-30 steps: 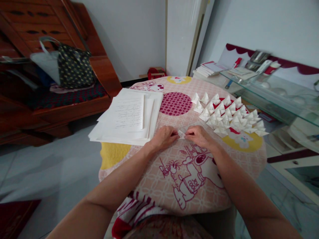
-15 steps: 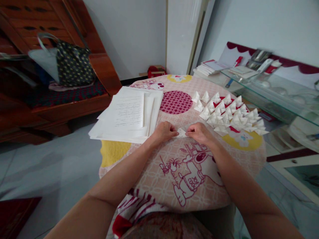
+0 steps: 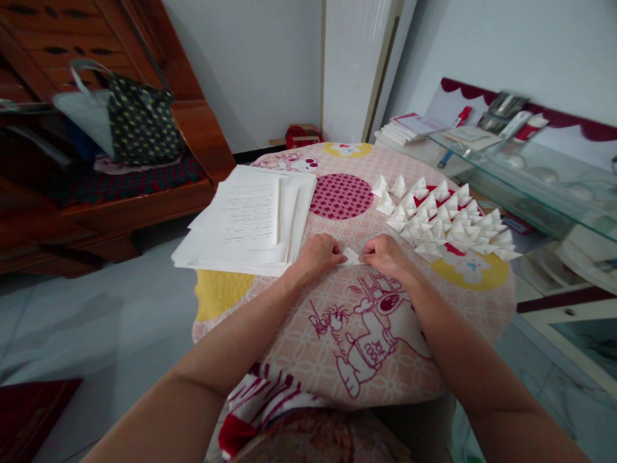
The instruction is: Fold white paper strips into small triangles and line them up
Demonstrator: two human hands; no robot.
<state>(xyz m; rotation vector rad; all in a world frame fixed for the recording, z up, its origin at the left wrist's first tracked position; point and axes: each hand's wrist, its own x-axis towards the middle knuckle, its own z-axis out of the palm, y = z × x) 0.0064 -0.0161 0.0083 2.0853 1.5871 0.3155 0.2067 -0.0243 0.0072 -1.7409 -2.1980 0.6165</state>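
A small folded paper [image 3: 352, 256] is finger-pinched by the left hand [image 3: 321, 252] and right hand [image 3: 385, 254], apparently touching the cartoon-print tablecloth [image 3: 303, 347]; a patterned tote bag [image 3: 139, 122], contents hidden, is set on a wooden bench [image 3: 144, 214].

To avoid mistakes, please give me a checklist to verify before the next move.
1. Bare left hand pinching one end of the small folded white paper: ok
2. Bare right hand pinching the other end: ok
3. Pointed white folded-paper shapes apart from the right hand: ok
4. White paper sheet stack wholly on the pink patterned tablecloth: not ok, left corner overhangs
5. Small folded white paper creased evenly: cannot tell, detail too small
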